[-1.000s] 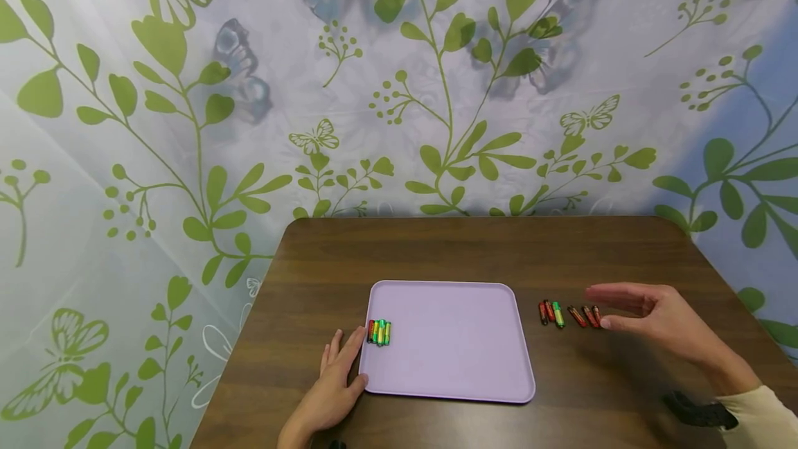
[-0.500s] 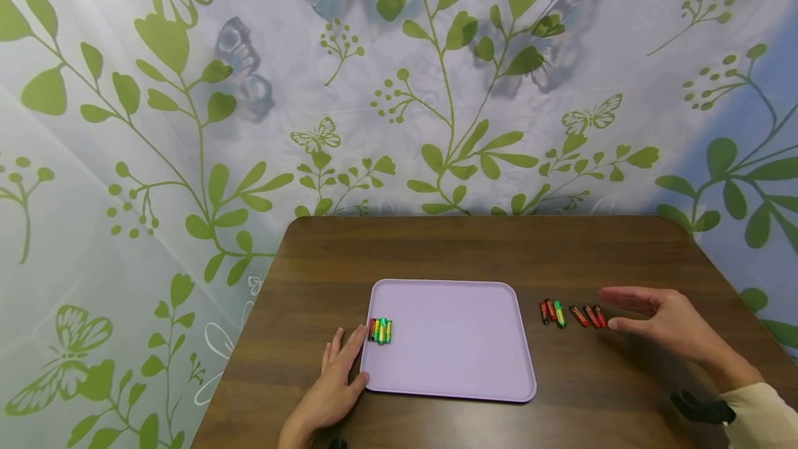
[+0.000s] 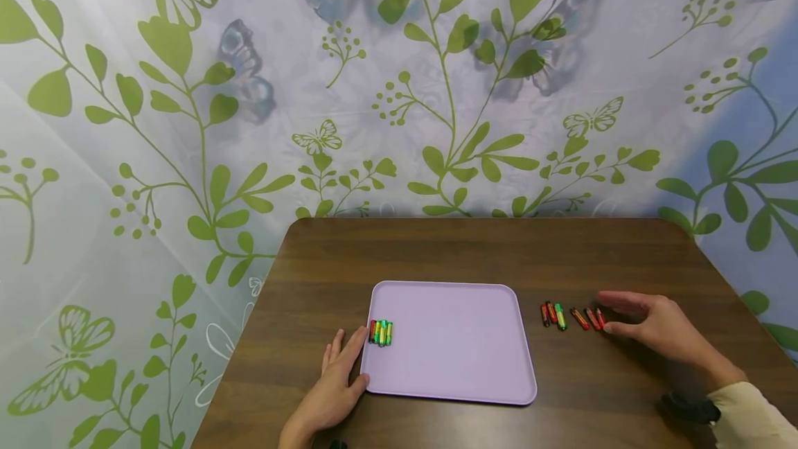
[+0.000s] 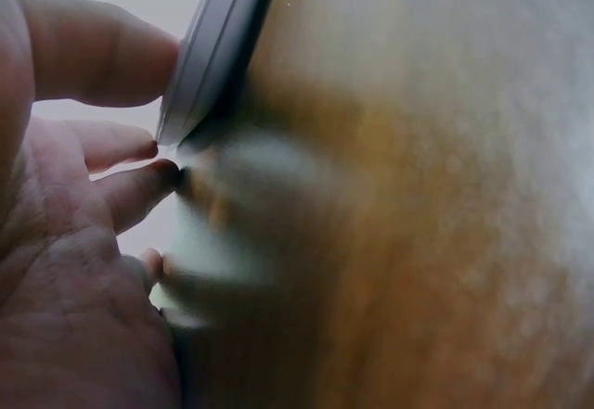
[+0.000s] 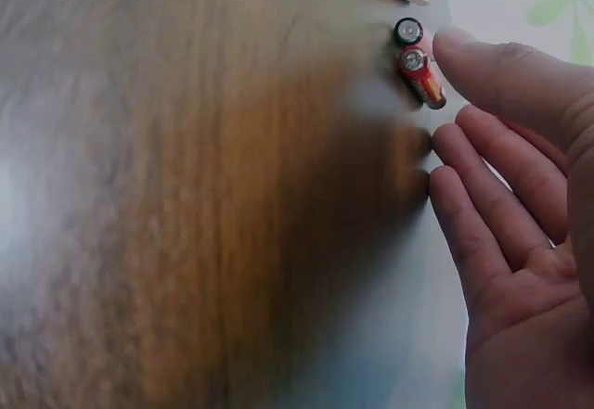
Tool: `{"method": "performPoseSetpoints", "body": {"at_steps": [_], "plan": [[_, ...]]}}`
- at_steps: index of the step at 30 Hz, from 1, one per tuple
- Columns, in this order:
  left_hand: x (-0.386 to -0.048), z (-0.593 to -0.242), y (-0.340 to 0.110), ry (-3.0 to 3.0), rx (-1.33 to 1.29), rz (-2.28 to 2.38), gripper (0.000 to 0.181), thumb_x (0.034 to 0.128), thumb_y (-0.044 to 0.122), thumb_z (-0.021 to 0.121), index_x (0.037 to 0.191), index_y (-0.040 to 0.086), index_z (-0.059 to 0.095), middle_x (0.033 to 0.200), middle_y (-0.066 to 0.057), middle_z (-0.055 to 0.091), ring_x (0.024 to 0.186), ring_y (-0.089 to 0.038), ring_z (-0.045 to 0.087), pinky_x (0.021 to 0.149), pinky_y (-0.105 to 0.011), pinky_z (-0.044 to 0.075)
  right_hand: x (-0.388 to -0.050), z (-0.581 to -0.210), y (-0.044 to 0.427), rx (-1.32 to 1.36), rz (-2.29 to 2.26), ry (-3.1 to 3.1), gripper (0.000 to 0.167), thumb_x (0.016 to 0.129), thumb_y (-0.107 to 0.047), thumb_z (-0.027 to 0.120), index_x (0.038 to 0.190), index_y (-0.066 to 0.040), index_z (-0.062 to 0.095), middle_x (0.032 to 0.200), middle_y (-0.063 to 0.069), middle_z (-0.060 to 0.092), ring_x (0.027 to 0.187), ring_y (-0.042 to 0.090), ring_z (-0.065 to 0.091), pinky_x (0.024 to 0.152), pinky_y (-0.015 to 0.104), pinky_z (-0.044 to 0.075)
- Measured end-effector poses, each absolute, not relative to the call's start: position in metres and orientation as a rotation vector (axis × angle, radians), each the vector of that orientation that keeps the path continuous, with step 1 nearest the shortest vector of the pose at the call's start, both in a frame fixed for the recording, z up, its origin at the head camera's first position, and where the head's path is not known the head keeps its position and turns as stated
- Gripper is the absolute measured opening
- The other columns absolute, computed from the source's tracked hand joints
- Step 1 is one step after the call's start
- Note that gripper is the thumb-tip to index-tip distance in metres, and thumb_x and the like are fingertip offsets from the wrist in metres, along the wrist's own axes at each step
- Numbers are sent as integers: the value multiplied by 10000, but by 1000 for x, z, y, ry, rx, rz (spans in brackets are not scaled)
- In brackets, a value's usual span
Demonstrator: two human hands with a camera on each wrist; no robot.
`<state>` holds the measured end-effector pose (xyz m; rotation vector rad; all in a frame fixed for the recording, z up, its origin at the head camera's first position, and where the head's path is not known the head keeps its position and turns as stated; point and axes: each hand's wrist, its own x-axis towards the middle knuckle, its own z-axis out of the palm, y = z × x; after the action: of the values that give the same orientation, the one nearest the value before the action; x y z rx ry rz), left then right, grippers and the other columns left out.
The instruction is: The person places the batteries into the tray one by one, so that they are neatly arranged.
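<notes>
A lilac tray (image 3: pixel 451 393) lies on the table, with a short row of green-yellow and red batteries (image 3: pixel 383 332) at its left edge. My left hand (image 3: pixel 330 390) rests along the tray's left rim (image 4: pixel 206 52), fingers fairly straight. Right of the tray, several red batteries and one green battery (image 3: pixel 560 317) lie on the wood. Beside the rightmost red battery (image 3: pixel 600 318), my right hand (image 3: pixel 667 331) has its thumb and fingers apart and holds nothing. In the right wrist view the thumb of the right hand (image 5: pixel 520 177) is close to a red battery (image 5: pixel 422 77); whether they touch, I cannot tell.
The brown wooden table (image 3: pixel 474 248) has its far edge against a patterned curtain (image 3: pixel 349 102) with green leaves and butterflies. A dark band (image 3: pixel 688 409) is at the right wrist, by a cream sleeve (image 3: pixel 751 418).
My right hand moved right, away from the batteries, then back a little left toward the rightmost one. The left hand stayed on the tray's rim.
</notes>
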<state>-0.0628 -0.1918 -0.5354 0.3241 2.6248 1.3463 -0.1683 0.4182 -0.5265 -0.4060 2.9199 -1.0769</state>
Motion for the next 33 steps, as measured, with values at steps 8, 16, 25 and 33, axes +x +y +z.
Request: {"method": "performPoseSetpoints", "body": {"at_steps": [8,16,25,33], "plan": [[-62,-536,-193,2618,316,1344,813,993,-14,656,1726,64,315,1791,-223,290,1677,-542,-68,1306,-699,-150,-170,-529,412,-455,-1058,2955,544,866,-281,946,1349,-104,771,1294,147,802,1093,-142,675,831,-1,480],[-63,-535,-193,2612,319,1350,813,994,-17,653,1726,51,307,1791,-229,285,1677,-540,-79,1305,-699,-154,-165,-532,411,-428,-1004,2977,542,857,-305,952,1346,-145,781,1299,133,802,1089,-157,655,819,-7,463],[-64,-534,-194,2610,311,1342,814,997,-18,648,1729,52,299,1792,-229,282,1681,-531,-80,1309,-694,-156,-163,-533,406,-429,-951,3032,534,839,-290,965,1324,-148,793,1285,141,805,1059,-136,669,801,-7,455],[-63,-536,-193,2608,313,1336,811,1000,-10,652,1727,47,298,1789,-233,287,1677,-540,-77,1306,-703,-158,-162,-529,406,-387,-982,3069,497,853,-303,955,1297,-138,805,1222,139,826,1003,-127,693,766,4,475]]}}
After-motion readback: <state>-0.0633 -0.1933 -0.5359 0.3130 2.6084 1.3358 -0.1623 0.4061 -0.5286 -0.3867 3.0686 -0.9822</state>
